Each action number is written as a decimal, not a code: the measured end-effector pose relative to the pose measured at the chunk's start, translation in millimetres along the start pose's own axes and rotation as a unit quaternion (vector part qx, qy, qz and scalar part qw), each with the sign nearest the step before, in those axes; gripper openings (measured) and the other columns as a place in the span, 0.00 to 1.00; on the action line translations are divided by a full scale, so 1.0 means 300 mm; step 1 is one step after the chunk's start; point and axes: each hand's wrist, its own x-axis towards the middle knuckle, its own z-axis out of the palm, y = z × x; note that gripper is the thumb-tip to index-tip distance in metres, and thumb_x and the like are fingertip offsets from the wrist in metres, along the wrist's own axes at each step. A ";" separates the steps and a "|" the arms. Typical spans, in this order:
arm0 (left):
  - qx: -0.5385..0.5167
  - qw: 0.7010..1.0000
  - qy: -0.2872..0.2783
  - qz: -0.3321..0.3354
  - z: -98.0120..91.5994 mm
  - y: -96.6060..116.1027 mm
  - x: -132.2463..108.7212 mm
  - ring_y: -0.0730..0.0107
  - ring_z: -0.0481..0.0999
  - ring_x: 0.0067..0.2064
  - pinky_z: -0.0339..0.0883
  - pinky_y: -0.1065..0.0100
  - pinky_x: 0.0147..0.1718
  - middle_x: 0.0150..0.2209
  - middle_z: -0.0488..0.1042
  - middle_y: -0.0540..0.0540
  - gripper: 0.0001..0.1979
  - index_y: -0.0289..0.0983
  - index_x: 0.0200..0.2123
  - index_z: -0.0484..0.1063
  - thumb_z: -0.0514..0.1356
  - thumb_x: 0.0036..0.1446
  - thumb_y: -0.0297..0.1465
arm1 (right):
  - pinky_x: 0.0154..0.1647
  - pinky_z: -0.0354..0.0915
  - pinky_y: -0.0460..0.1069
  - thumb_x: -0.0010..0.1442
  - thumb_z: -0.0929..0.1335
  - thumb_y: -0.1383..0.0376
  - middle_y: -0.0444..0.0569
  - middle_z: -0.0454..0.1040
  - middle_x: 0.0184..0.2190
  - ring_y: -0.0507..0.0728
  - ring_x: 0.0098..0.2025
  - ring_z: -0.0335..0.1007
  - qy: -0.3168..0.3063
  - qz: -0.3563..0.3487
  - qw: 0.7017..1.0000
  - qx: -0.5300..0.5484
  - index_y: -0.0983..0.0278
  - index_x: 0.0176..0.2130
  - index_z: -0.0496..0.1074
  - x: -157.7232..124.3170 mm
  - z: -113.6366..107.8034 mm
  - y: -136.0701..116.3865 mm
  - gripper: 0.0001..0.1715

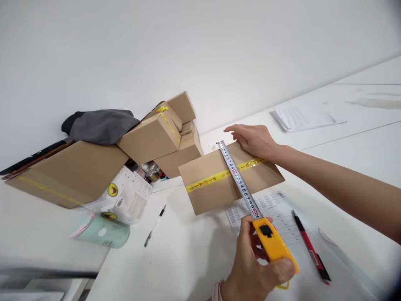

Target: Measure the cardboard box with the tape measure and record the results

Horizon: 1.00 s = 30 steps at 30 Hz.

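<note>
A flat cardboard box (213,188) sealed with yellow tape lies on the white table. My left hand (247,267) is closed round a yellow tape measure case (274,244) at the box's near edge. Its blade (238,179) runs across the box's top to the far edge. My right hand (255,140) reaches in from the right and rests on the far edge of the box with fingers stretched out, just beside the blade's end.
A printed sheet (278,211) and a red pen (308,246) lie under and beside the tape measure. A black pen (155,225), a mint cup (103,232) on its side, white packets (128,196), stacked boxes (150,136), a grey cloth (100,124) and a paper pile (302,117) surround them.
</note>
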 end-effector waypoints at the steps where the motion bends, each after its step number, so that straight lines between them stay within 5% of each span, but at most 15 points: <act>1: -0.003 1.000 0.002 -0.001 0.005 -0.006 -0.001 0.56 0.77 0.43 0.75 0.60 0.37 0.45 0.72 0.42 0.40 0.40 0.54 0.67 0.76 0.40 0.45 | 0.29 0.55 0.49 0.65 0.59 0.72 0.47 0.82 0.42 0.57 0.37 0.75 -0.008 -0.023 0.999 -0.020 0.56 0.58 0.70 -0.001 -0.005 -0.004 0.27; 8: -0.015 1.000 0.015 -0.008 0.043 -0.025 0.009 0.58 0.76 0.43 0.73 0.60 0.39 0.44 0.73 0.43 0.37 0.39 0.52 0.67 0.76 0.39 0.41 | 0.31 0.53 0.50 0.65 0.61 0.74 0.50 0.79 0.42 0.56 0.34 0.67 -0.063 -0.223 0.966 -0.112 0.53 0.59 0.71 0.001 -0.011 -0.008 0.28; 20: 0.036 0.998 0.048 -0.010 0.068 -0.021 0.037 0.67 0.73 0.40 0.69 0.66 0.38 0.42 0.73 0.47 0.31 0.37 0.50 0.64 0.71 0.42 0.28 | 0.31 0.53 0.50 0.65 0.61 0.74 0.50 0.80 0.39 0.57 0.36 0.66 -0.008 -0.192 0.981 -0.035 0.54 0.56 0.77 -0.019 0.032 0.005 0.28; 30: 0.063 0.994 0.080 -0.030 0.088 -0.040 0.041 0.62 0.75 0.42 0.71 0.64 0.39 0.43 0.74 0.46 0.38 0.38 0.54 0.62 0.72 0.39 0.29 | 0.47 0.65 0.57 0.66 0.57 0.70 0.47 0.81 0.47 0.60 0.44 0.72 -0.154 -0.084 0.974 0.140 0.53 0.61 0.74 0.001 -0.016 0.004 0.31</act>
